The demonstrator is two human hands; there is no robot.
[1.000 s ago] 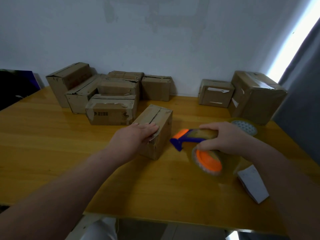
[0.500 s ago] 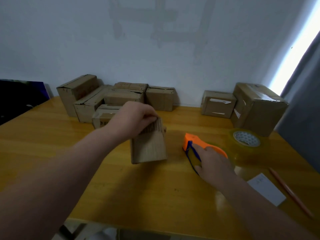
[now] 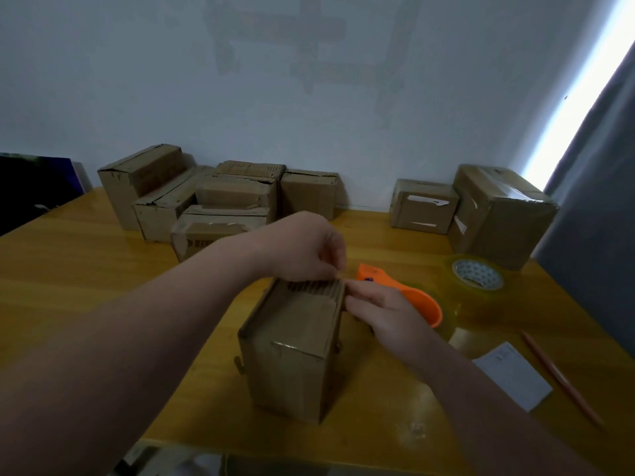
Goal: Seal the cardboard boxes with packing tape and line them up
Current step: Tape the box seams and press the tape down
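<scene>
1. The small box [image 3: 295, 341] stands on the worktop [image 3: 86, 269], with the tape dispenser [image 3: 405, 293] just to its right.
2. The left hand [image 3: 302, 249] curls over the box's far top edge, its fingertips pinching the flap.
3. The right hand [image 3: 385, 314] rests on the box's right wall, fingers almost straight, gripping nothing.
4. The box looks light, with worn, bendy flaps, and will likely slide. It is best steadied by its stiffer walls and corners.
</scene>
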